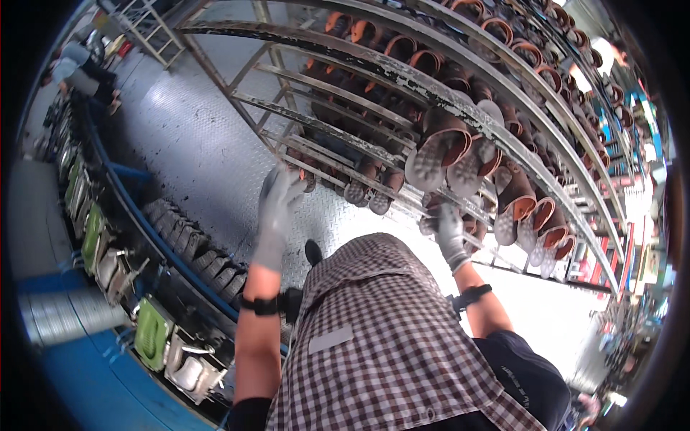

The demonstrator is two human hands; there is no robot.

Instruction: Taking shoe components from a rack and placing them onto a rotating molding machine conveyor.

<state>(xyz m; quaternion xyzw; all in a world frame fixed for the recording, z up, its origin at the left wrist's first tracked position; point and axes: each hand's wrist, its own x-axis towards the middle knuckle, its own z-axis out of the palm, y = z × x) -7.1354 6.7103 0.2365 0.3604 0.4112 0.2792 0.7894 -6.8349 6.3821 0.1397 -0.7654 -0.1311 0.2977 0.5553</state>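
Note:
Both my hands wear grey gloves. My left hand (277, 208) is raised with fingers apart, empty, close to the lower bars of a tall metal rack (374, 68). My right hand (451, 233) reaches into the rack's lower rows, next to brown shoes with grey soles (438, 154) hanging on the bars. Whether it grips a shoe is hidden by the bars and blur. My checked apron (388, 337) fills the lower middle.
The rack holds several rows of brown and orange shoes up to the top right. A blue conveyor line with green moulds (151, 334) and black soles (194, 244) runs down the left. The floor is steel tread plate (187, 144). Another person (83, 75) stands at the far upper left.

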